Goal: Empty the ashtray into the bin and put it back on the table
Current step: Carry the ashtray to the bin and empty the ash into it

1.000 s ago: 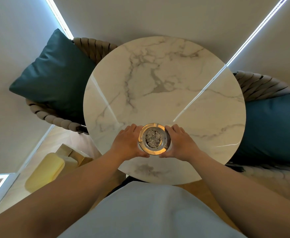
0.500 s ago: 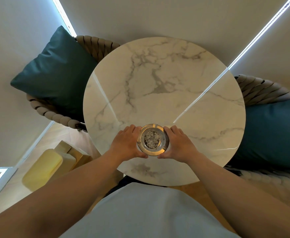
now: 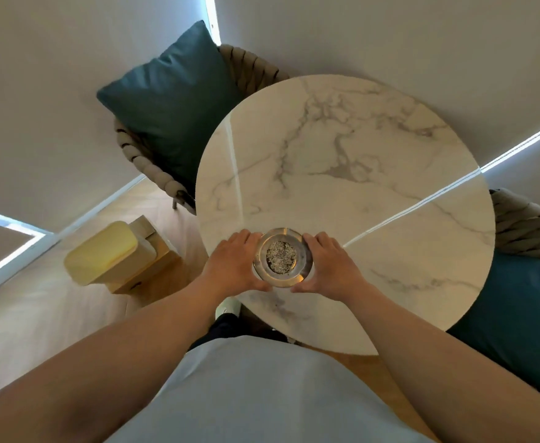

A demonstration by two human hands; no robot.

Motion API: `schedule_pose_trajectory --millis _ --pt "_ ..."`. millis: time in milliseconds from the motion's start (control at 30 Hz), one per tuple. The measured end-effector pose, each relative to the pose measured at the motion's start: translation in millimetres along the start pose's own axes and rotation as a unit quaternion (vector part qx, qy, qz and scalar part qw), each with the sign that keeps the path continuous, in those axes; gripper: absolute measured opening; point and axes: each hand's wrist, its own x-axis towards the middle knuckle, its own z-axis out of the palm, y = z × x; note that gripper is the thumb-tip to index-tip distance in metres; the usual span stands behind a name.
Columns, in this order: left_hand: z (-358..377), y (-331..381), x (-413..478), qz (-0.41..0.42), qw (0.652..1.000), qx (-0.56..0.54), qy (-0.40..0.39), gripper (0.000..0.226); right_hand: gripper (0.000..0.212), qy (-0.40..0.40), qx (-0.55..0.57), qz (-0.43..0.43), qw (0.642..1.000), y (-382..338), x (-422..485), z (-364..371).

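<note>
A round glass ashtray [image 3: 304,251] with grey ash in its bowl is near the front edge of the round white marble table [image 3: 374,187]. My left hand [image 3: 235,266] grips its left side and my right hand [image 3: 329,266] grips its right side. I cannot tell whether the ashtray touches the tabletop. A pale yellow bin [image 3: 102,251] with a shut lid stands on the wooden floor to the left of the table.
A woven chair [image 3: 249,67] with a dark teal cushion [image 3: 172,100] stands at the table's far left. A second woven chair [image 3: 527,225] with a teal cushion [image 3: 518,321] is on the right. Grey walls close in behind.
The view has swung left, bringing the yellow bin further into sight. Both hands stay clasped on the ashtray, which has shifted slightly toward the table's front-left edge.
</note>
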Motion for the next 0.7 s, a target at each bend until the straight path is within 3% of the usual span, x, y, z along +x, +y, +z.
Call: schedule_pose_trajectory --millis 333,700 --pt "-15 -72 -78 -0.095 0.989 -0.057 0.1 0.099 0.109 -0.043 -0.054 -0.128 0.989 -91 41 19" --pt "-35 -187 -179 -0.195 0.969 -0.077 0.131 0.107 0.108 -0.06 -0.087 -0.204 0.973 -233 73 88"
